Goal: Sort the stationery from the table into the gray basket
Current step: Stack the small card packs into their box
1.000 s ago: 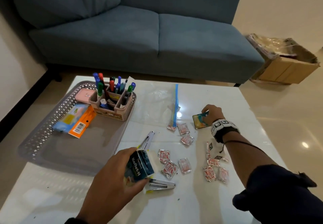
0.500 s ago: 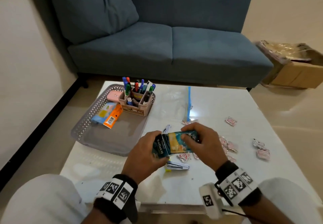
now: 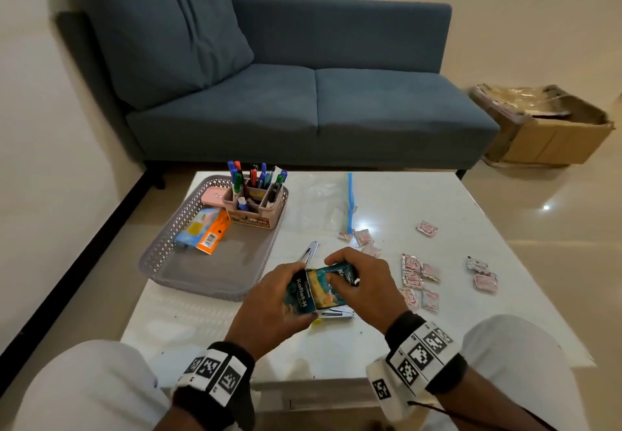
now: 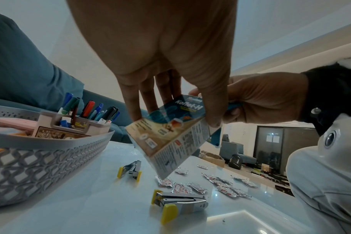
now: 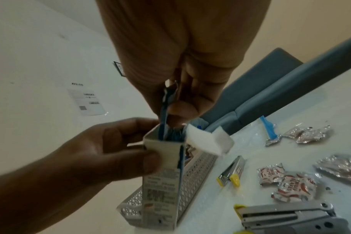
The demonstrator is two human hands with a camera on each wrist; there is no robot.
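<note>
Over the table's near middle, my left hand [image 3: 284,284] grips a blue and yellow Koflet-H carton [image 3: 303,296] with its end flap open. My right hand [image 3: 348,277] pinches a flat blue packet [image 5: 167,101], whose lower end sits inside the carton's open end [image 5: 162,137]. The gray basket [image 3: 158,249] stands at the left with a pink pen holder [image 3: 255,208] full of markers, an orange and blue pack [image 3: 205,232] and a pink item [image 3: 212,195]. Two staplers lie on the table, one [image 3: 309,252] beyond my hands and one [image 3: 336,313] beneath them.
Several foil sachets [image 3: 417,272] are scattered on the white table [image 3: 437,201] to the right. A clear zip bag with a blue seal [image 3: 348,205] lies at the back. A blue sofa [image 3: 303,111] stands behind the table, and a cardboard box [image 3: 545,131] sits on the floor at the right.
My right hand came back from the far side of the table with the blue packet and met the carton in my left hand. The packet's end has gone into the carton.
</note>
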